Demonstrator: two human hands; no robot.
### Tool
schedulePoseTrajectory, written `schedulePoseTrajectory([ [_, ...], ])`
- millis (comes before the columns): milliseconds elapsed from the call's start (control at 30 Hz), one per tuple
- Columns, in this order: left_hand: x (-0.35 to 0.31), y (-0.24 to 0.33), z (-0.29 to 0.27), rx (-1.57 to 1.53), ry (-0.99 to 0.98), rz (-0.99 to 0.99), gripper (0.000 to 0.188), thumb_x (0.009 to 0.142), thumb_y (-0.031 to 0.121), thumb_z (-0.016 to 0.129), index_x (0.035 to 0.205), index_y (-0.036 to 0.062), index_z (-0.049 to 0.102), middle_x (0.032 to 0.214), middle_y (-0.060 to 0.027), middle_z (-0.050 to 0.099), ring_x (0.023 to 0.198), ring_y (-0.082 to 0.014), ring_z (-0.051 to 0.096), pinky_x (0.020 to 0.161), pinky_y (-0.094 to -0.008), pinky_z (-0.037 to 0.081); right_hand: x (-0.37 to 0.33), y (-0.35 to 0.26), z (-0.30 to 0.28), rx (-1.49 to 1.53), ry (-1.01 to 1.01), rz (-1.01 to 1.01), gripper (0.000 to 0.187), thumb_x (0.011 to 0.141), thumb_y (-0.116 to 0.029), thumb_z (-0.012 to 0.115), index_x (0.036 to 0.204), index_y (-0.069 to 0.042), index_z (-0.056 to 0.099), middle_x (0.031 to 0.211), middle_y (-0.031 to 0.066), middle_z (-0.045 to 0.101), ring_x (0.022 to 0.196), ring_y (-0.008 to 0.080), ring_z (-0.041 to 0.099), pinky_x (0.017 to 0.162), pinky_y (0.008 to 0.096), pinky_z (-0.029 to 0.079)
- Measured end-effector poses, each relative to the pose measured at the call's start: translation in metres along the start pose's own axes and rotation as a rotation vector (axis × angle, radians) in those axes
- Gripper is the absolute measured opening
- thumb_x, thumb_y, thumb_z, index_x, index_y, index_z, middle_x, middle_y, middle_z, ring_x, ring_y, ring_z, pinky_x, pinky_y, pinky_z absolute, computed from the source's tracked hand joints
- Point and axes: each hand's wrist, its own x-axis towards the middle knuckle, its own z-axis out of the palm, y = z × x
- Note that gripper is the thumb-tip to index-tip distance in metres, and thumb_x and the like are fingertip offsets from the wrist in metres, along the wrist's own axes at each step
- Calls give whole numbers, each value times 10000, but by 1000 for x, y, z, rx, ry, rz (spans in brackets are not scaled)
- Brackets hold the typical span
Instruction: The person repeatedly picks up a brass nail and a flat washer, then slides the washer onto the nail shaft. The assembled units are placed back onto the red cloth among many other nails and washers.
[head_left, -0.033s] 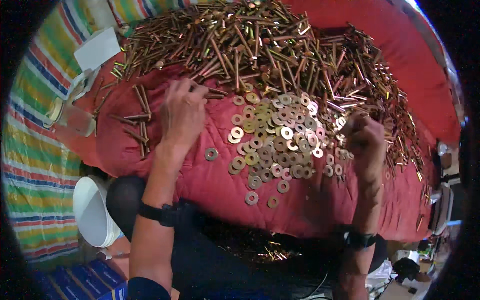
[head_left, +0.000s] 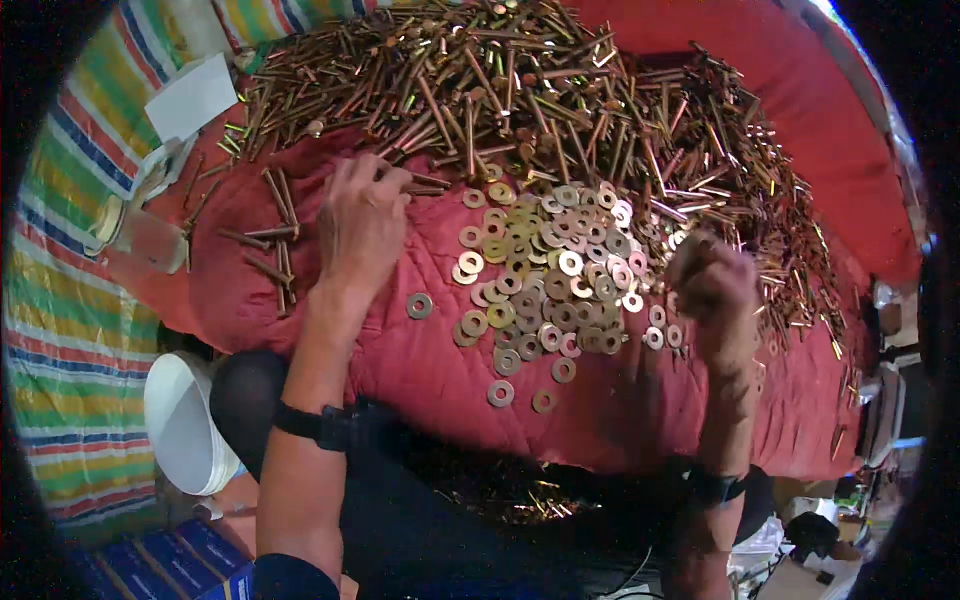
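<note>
My left hand (head_left: pixel 362 215) is closed at the left edge of the washer pile. Copper-coloured bolts (head_left: pixel 430 185) jut from its curled fingertips, below the big heap of bolts. Flat metal washers (head_left: pixel 525 275) lie spread over the middle of the red padded cloth (head_left: pixel 450 390). To their right, my right hand (head_left: pixel 712 275) hovers with fingers curled in. It is smeared by motion, and whatever is between its fingers cannot be made out. One lone washer (head_left: pixel 419 306) rests beside my left wrist.
A large heap of long bolts (head_left: pixel 560 90) covers the far side and curves down the right. Several separate bolts (head_left: pixel 272 235) lie left of my left hand. A white bucket (head_left: pixel 185 425) stands at the lower left, above blue boxes (head_left: pixel 170 565). A white card (head_left: pixel 192 98) sits far left.
My right hand has shifted slightly left, towards the washers. My left hand keeps its place by the bolts. The whole view has slid a little.
</note>
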Motion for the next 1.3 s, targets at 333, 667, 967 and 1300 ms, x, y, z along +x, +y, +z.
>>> schedulePoseTrajectory([
  [333, 16, 10, -13, -407, 324, -145, 161, 947, 114, 711, 1086, 49, 760, 1026, -96, 733, 940, -264, 713, 827, -382, 559, -102, 19, 102, -680, -239, -241, 431, 787, -121, 809, 1180, -32, 657, 865, 107, 683, 709, 289, 685, 599, 395, 554],
  [667, 9, 30, -29, -1938, -241, -991, 430, 1001, 136, 644, 1333, -134, 588, 1132, -203, 726, 828, -200, 684, 699, -262, 606, -89, 14, 98, -707, -82, -275, 139, 903, -105, 760, 992, -18, 699, 767, 100, 651, 659, 218, 664, 555, 343, 481],
  [967, -27, 130, -56, -1949, -731, -1024, 361, 944, -23, 635, 1276, -164, 621, 1151, -238, 734, 983, -269, 758, 937, -327, 616, -81, -13, 66, -195, 205, 212, 223, 995, -184, 674, 988, 31, 735, 741, 19, 669, 648, 90, 586, 598, 264, 463],
  [1300, -48, 160, -69, -1351, -796, -423, 308, 997, 98, 680, 1299, 58, 725, 1036, -49, 775, 686, -97, 688, 607, -239, 555, -85, -3, 61, -590, 134, -300, 145, 912, -51, 721, 1047, -1, 707, 841, 92, 675, 641, 217, 649, 605, 330, 509],
])
